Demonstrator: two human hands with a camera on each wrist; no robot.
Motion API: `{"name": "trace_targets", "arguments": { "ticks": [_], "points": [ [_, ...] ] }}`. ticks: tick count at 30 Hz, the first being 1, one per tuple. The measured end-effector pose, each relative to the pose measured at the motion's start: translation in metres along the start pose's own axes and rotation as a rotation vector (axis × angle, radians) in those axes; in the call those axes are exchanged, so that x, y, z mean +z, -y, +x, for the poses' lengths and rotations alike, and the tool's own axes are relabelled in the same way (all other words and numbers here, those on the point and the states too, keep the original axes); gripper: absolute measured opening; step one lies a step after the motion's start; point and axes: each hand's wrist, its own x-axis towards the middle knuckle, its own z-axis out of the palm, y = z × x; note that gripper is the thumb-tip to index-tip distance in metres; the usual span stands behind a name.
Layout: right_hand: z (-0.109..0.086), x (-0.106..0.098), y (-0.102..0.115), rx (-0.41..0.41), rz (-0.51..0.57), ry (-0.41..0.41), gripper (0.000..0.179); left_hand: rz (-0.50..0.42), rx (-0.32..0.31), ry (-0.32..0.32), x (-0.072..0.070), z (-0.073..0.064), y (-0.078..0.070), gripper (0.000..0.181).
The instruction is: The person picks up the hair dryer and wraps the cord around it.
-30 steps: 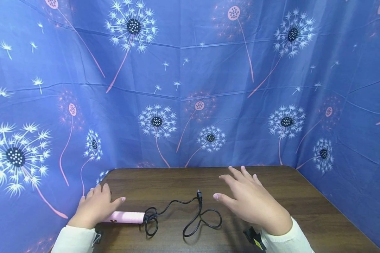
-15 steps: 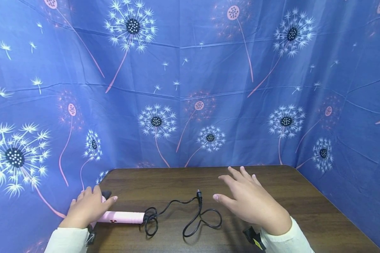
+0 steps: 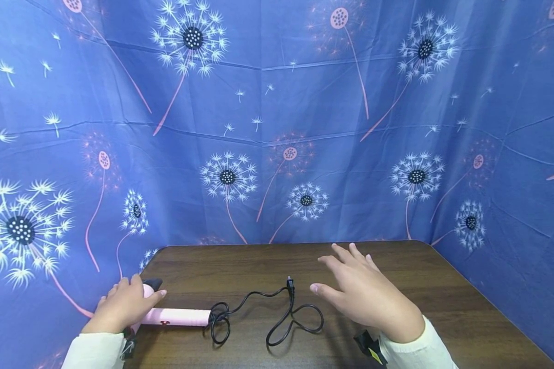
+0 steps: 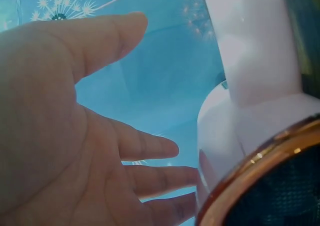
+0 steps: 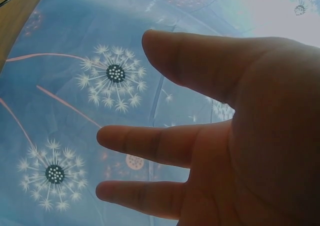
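Observation:
A pink hair dryer (image 3: 183,317) lies at the left of the table, its handle pointing right and its black nozzle (image 3: 155,283) facing the back. My left hand (image 3: 122,306) is at the dryer's head and partly covers it. In the left wrist view its fingers (image 4: 150,143) are extended and some tips pass behind the dryer body; whether they touch cannot be told. A copper-coloured ring (image 4: 250,166) frames the dark mesh at the dryer's back. My right hand (image 3: 369,294) hovers over the right side with spread fingers, holding nothing.
From the handle a black cord (image 3: 259,293) runs in loops across the middle of the wooden table (image 3: 424,277), with its plug (image 3: 290,283) pointing to the back. Blue dandelion-print cloth (image 3: 277,102) hangs behind and at both sides.
My left hand has shifted left and slightly down along the hair dryer, so its nozzle and more of its head show. The right hand and the cord stay put.

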Motion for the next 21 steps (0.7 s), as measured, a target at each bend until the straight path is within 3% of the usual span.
{"name": "trace_targets", "arguments": {
  "ticks": [8,21],
  "points": [
    [-0.001,-0.001,0.002,-0.010,-0.002,0.003,0.065,-0.010,0.000,0.017,0.006,0.005,0.011,0.112],
    [-0.002,-0.001,0.003,0.001,-0.012,0.009,0.061,-0.098,0.032,-0.005,0.016,0.008,0.018,0.085]
  ]
}}
